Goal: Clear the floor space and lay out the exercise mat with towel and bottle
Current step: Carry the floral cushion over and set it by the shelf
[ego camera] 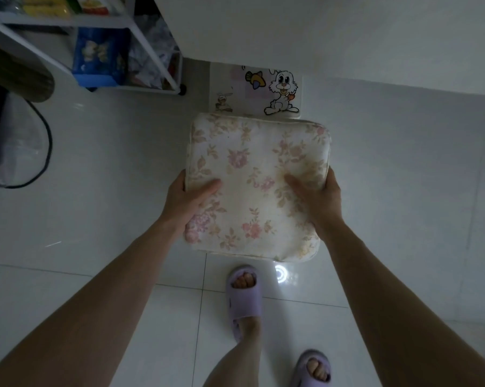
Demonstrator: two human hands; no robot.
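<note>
A square cream cushion (256, 174) with a pink and tan flower print is held flat in the air above the white tiled floor. My left hand (186, 198) grips its left edge, thumb on top. On the opposite edge my right hand (318, 196) grips the same way. Both arms stretch forward. No exercise mat, towel or bottle is in view.
A white panel with rabbit stickers (266, 89) stands against the wall just beyond the cushion. A white wheeled shelf rack (152, 51) with packages is at the upper left. A black cable (47, 141) loops at the left. My feet in purple slippers (244, 297) stand below.
</note>
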